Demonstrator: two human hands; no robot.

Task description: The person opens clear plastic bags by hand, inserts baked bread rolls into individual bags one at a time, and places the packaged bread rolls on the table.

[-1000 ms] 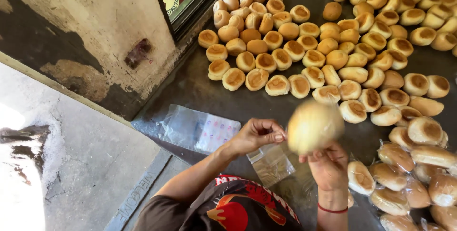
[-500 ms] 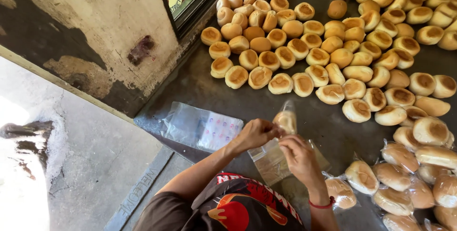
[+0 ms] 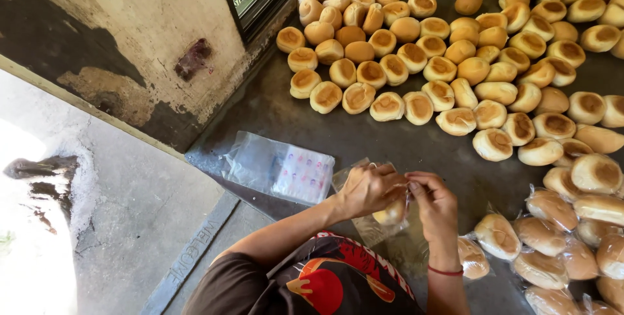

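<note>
Clear plastic wraps the bun (image 3: pixel 392 212) your left hand (image 3: pixel 367 189) and right hand (image 3: pixel 434 206) pinch together; a stack of printed bags (image 3: pixel 281 168) lies just left.

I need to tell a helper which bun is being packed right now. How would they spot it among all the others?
Start at the dark metal table strewn with bare buns. Near its front edge, beside the stack of clear bags, find the two hands. The bun sits between left hand and right hand, the only one held off the table.
</note>
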